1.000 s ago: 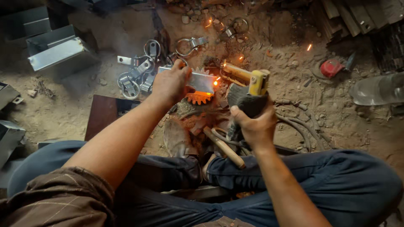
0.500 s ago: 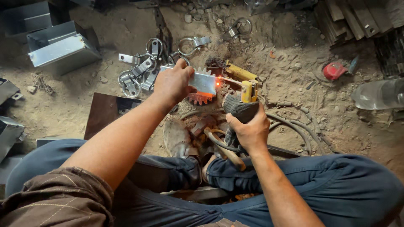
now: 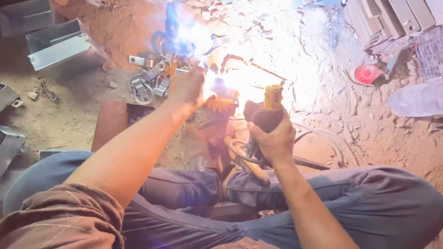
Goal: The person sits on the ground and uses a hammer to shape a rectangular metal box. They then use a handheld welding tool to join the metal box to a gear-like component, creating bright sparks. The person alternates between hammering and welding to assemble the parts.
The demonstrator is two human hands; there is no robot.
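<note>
My right hand (image 3: 272,138) grips a welding electrode holder (image 3: 271,99) with a yellow head and a dark wrapped handle, its cable looping back toward my legs. A bright white welding arc (image 3: 230,76) flares just ahead of the holder and washes out the ground around it. My left hand (image 3: 187,85) is closed on a small metal piece at the edge of the glare; the piece itself is mostly hidden by the light. I sit on sandy ground with my legs folded below both hands.
Several metal clamps and rings (image 3: 150,78) lie left of my left hand. Folded sheet-metal channels (image 3: 57,44) sit at upper left, a brown plate (image 3: 110,122) under my left forearm, a red object (image 3: 369,74) and a plastic bottle (image 3: 417,99) at right.
The arc has struck: a small orange glow and sparks became a large white flare. My right hand has brought the holder's tip down to the piece; my left hand stays put.
</note>
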